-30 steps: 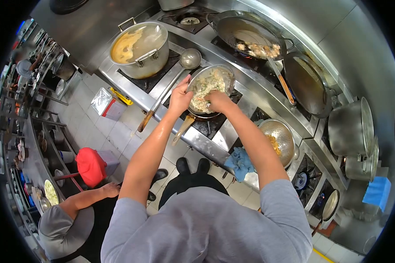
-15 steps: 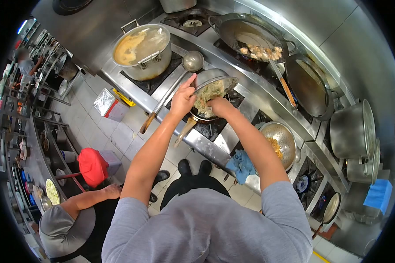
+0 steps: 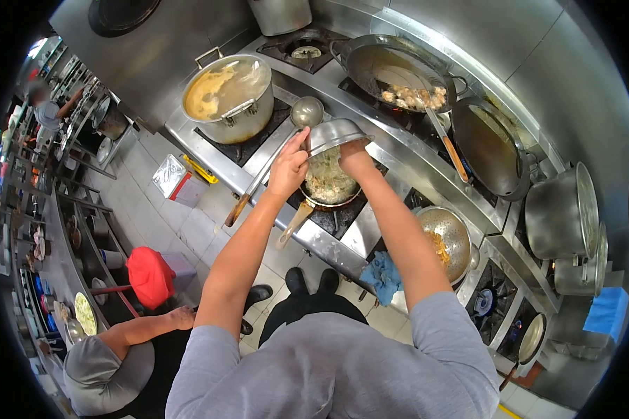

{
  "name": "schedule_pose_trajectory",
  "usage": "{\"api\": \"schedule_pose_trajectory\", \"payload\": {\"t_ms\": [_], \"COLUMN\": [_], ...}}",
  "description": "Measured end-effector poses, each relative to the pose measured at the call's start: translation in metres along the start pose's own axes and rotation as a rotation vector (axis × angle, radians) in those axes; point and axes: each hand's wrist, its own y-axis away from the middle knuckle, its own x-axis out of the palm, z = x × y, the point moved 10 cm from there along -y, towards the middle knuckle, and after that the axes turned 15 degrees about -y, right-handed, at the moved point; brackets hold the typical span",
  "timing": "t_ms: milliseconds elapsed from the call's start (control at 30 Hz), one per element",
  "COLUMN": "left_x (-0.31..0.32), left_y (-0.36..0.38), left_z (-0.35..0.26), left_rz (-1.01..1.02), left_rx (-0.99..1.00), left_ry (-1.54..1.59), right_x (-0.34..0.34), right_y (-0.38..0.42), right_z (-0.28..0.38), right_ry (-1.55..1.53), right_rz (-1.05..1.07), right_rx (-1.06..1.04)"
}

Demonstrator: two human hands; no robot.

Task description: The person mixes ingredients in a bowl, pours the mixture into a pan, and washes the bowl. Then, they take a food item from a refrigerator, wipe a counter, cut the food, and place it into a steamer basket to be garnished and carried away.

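Observation:
My left hand (image 3: 291, 166) grips the rim of a metal bowl (image 3: 337, 133), tipped almost upside down above a frying pan (image 3: 338, 207). My right hand (image 3: 355, 159) reaches under the bowl's rim, its fingers hidden inside. A pale, greenish shredded food mixture (image 3: 326, 183) hangs from the bowl's mouth and lies in the pan. The pan rests on a burner, its light handle (image 3: 295, 223) pointing toward me. Left of the bowl lies a long-handled ladle (image 3: 307, 112), its handle passing close to my left hand.
A large pot of cloudy liquid (image 3: 227, 98) stands at left. Behind are a wok with food pieces (image 3: 405, 73) and a second wok (image 3: 489, 146). At right sit a colander (image 3: 451, 234), a blue cloth (image 3: 383, 277) and a lit burner (image 3: 483, 302). A co-worker (image 3: 112, 370) is at lower left.
The bowl has tipped further over, and much of the mixture has dropped into the frying pan. My right hand has moved up and deeper under the bowl.

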Motion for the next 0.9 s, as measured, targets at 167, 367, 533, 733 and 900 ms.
{"api": "schedule_pose_trajectory", "payload": {"t_ms": [167,367,533,733,900], "left_x": [0.004,-0.002,-0.006,0.0,-0.008], "left_y": [-0.001,0.0,-0.011,-0.011,-0.005], "left_z": [0.004,0.014,0.016,0.026,0.043], "left_rz": [0.034,0.006,-0.045,-0.09,-0.12], "left_rx": [0.005,-0.035,-0.052,-0.144,-0.195], "left_ry": [0.005,0.006,0.058,0.221,0.234], "right_x": [0.042,0.049,-0.017,0.007,0.022], "right_y": [0.008,0.01,-0.009,0.004,0.025], "right_z": [0.018,0.007,0.006,0.057,0.069], "right_ry": [0.009,-0.173,-0.308,-0.423,-0.394], "right_rz": [0.105,0.229,-0.283,-0.301,-0.055], "right_rx": [-0.076,-0.047,0.129,-0.024,-0.125]}}
